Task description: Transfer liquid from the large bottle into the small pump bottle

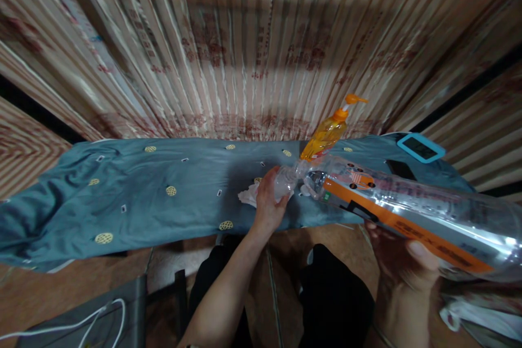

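Note:
My right hand [408,261] grips a large clear plastic bottle [391,206] with an orange label, tilted so its neck points left. In my left hand [269,201] is a small clear plastic bottle [286,180], its mouth up against the big bottle's neck. Whether the two mouths touch, I cannot tell. A crumpled white tissue [248,196] lies under and beside my left hand. Just behind the bottles stands an orange pump bottle [328,133] with amber liquid; its lower end is partly hidden.
The narrow table has a blue-green cloth [134,190] with pineapple prints. At its right end lie a blue-framed device [421,147] and a dark phone-like object [400,169]. A pleated curtain [244,65] hangs behind. A dark stool [93,321] with a white cable is lower left.

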`<state>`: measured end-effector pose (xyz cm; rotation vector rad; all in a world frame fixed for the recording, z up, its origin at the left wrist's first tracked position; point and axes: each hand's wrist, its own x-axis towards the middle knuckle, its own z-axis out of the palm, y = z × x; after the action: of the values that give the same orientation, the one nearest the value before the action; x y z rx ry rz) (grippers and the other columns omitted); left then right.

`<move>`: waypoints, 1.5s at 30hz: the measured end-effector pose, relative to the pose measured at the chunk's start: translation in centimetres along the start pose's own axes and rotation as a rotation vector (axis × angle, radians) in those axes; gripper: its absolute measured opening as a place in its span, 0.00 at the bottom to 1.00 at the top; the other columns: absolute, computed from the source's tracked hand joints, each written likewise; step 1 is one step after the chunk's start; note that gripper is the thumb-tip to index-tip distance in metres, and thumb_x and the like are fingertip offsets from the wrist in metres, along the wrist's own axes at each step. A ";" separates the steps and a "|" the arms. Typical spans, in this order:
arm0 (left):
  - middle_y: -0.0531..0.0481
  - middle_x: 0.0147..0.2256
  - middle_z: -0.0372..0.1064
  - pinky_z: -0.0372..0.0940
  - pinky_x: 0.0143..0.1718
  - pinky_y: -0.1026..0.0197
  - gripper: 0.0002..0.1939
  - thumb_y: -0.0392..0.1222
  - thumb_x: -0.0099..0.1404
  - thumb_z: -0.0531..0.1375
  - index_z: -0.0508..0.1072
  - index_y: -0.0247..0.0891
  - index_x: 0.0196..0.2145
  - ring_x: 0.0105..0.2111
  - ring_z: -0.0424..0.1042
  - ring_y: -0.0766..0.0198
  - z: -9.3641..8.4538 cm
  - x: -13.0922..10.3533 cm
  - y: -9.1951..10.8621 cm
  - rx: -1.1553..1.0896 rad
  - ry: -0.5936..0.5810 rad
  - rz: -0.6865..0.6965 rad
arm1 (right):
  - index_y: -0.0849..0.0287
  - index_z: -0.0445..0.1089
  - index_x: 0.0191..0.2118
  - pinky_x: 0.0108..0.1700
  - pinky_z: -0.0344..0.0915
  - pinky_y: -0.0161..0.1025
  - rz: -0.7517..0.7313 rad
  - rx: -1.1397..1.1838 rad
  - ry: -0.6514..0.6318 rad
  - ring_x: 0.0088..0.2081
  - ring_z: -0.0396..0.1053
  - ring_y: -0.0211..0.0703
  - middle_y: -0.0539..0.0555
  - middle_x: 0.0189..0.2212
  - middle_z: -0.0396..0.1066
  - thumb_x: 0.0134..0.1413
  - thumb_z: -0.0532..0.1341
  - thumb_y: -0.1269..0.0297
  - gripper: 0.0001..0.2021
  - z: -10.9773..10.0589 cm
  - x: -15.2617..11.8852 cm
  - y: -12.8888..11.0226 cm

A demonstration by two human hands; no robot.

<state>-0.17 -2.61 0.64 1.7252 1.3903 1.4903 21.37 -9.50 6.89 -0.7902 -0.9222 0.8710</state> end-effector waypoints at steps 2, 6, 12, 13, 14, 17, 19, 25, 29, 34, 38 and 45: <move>0.41 0.58 0.62 0.57 0.59 0.43 0.31 0.36 0.58 0.61 0.58 0.40 0.58 0.58 0.62 0.51 0.0 0.0 0.0 0.000 -0.004 -0.001 | 0.53 0.77 0.31 0.23 0.70 0.37 0.003 0.003 -0.004 0.21 0.73 0.42 0.49 0.21 0.76 0.32 0.72 0.54 0.15 0.1 0.1 -0.1; 0.41 0.58 0.62 0.57 0.59 0.43 0.31 0.37 0.58 0.60 0.58 0.40 0.58 0.58 0.62 0.51 0.0 0.0 -0.1 0.001 -0.006 0.002 | 0.54 0.78 0.30 0.25 0.71 0.34 -0.002 0.017 -0.022 0.21 0.73 0.40 0.49 0.20 0.76 0.32 0.72 0.54 0.15 0.5 0.2 -0.3; 0.41 0.58 0.62 0.57 0.60 0.43 0.31 0.37 0.58 0.61 0.58 0.40 0.58 0.58 0.62 0.50 0.2 0.0 -0.2 0.000 0.010 0.004 | 0.52 0.77 0.31 0.27 0.72 0.33 0.017 0.020 -0.024 0.21 0.73 0.38 0.47 0.21 0.76 0.32 0.72 0.55 0.15 0.5 0.1 -0.3; 0.40 0.58 0.62 0.57 0.60 0.43 0.31 0.36 0.58 0.61 0.58 0.40 0.58 0.58 0.62 0.51 0.2 0.0 -0.2 0.001 0.012 0.008 | 0.52 0.77 0.31 0.28 0.72 0.33 0.022 0.021 -0.016 0.21 0.73 0.38 0.47 0.21 0.76 0.32 0.72 0.55 0.15 0.5 0.1 -0.3; 0.40 0.58 0.62 0.57 0.60 0.43 0.30 0.36 0.58 0.60 0.58 0.39 0.58 0.58 0.62 0.51 0.2 0.0 -0.2 0.001 0.012 0.011 | 0.52 0.77 0.31 0.28 0.72 0.34 0.025 0.021 -0.008 0.21 0.73 0.38 0.47 0.21 0.76 0.32 0.72 0.55 0.15 0.5 0.1 -0.3; 0.40 0.58 0.62 0.57 0.60 0.43 0.31 0.36 0.58 0.61 0.58 0.39 0.58 0.58 0.62 0.51 0.1 0.0 -0.1 0.000 0.010 0.010 | 0.53 0.77 0.31 0.26 0.71 0.34 0.024 0.015 0.007 0.21 0.73 0.39 0.48 0.21 0.76 0.31 0.72 0.54 0.15 0.4 0.0 -0.3; 0.40 0.57 0.62 0.57 0.59 0.43 0.31 0.36 0.58 0.61 0.58 0.39 0.58 0.58 0.62 0.50 0.1 0.0 -0.1 -0.002 0.006 0.005 | 0.53 0.77 0.31 0.25 0.71 0.35 0.020 0.009 0.013 0.21 0.72 0.40 0.48 0.21 0.76 0.31 0.72 0.54 0.16 0.3 0.0 -0.2; 0.41 0.57 0.63 0.56 0.60 0.43 0.31 0.36 0.57 0.61 0.58 0.41 0.58 0.58 0.62 0.51 0.1 0.0 -0.1 0.006 0.005 -0.011 | 0.51 0.77 0.31 0.24 0.71 0.38 0.018 -0.014 0.039 0.20 0.72 0.42 0.48 0.21 0.76 0.32 0.71 0.53 0.15 0.2 -0.1 -0.1; 0.41 0.58 0.63 0.56 0.60 0.43 0.32 0.36 0.57 0.61 0.58 0.40 0.58 0.58 0.62 0.50 0.2 0.0 -0.2 0.002 0.009 -0.003 | 0.52 0.77 0.30 0.24 0.71 0.38 0.041 -0.019 0.058 0.20 0.72 0.42 0.48 0.20 0.75 0.30 0.72 0.53 0.15 0.3 -0.2 -0.2; 0.41 0.58 0.62 0.56 0.60 0.43 0.32 0.36 0.57 0.61 0.58 0.40 0.58 0.59 0.62 0.50 0.2 -0.1 -0.4 0.004 0.011 0.002 | 0.50 0.77 0.30 0.21 0.68 0.39 0.019 -0.049 0.043 0.20 0.71 0.43 0.48 0.20 0.75 0.31 0.71 0.51 0.15 0.4 0.0 -0.3; 0.40 0.57 0.63 0.57 0.59 0.42 0.32 0.36 0.57 0.61 0.58 0.40 0.58 0.58 0.62 0.50 0.3 -0.1 -0.5 -0.001 0.025 0.027 | 0.51 0.77 0.29 0.24 0.69 0.40 0.023 -0.046 0.042 0.20 0.71 0.43 0.48 0.20 0.75 0.30 0.72 0.51 0.16 0.3 0.0 -0.2; 0.40 0.57 0.63 0.57 0.59 0.42 0.31 0.36 0.57 0.62 0.58 0.39 0.58 0.57 0.63 0.50 0.4 0.0 -0.3 -0.009 0.040 0.019 | 0.51 0.76 0.32 0.25 0.68 0.40 0.018 -0.045 0.030 0.21 0.72 0.44 0.48 0.21 0.76 0.33 0.70 0.51 0.16 -0.1 -0.3 0.0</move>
<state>0.03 -2.41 0.24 1.7166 1.3885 1.5472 21.37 -9.74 6.76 -0.8493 -0.9120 0.8549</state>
